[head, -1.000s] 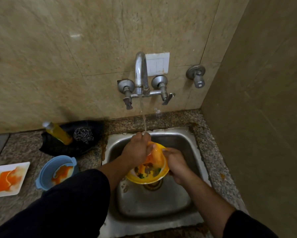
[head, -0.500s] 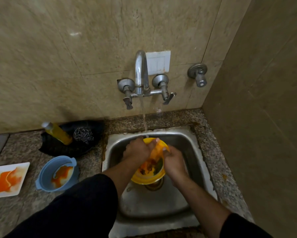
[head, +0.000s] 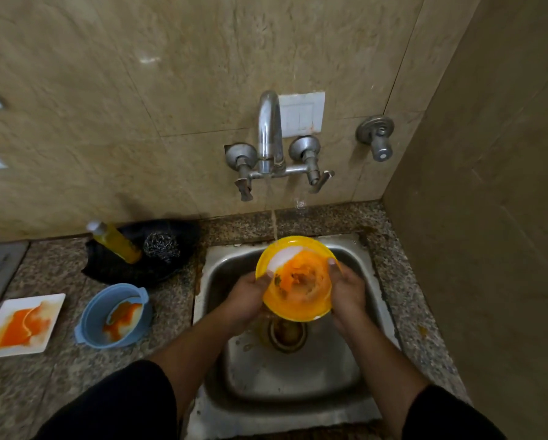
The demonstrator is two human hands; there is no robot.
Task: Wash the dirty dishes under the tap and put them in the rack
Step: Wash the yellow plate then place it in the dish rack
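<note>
Directly below the tap (head: 269, 131), your left hand (head: 247, 296) has come out of the yellow bowl (head: 298, 312) and, like your right hand (head: 349, 293), curls its fingers round the rim, tilting it into the stream (head: 274, 227), with orange residue (head: 301, 277) left to rinse.

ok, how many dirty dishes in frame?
3. Yellow bowl gripped by left hand and right hand over the sink; blue bowl on the counter left of the sink; white square plate further left. Others may be out of frame.
</note>
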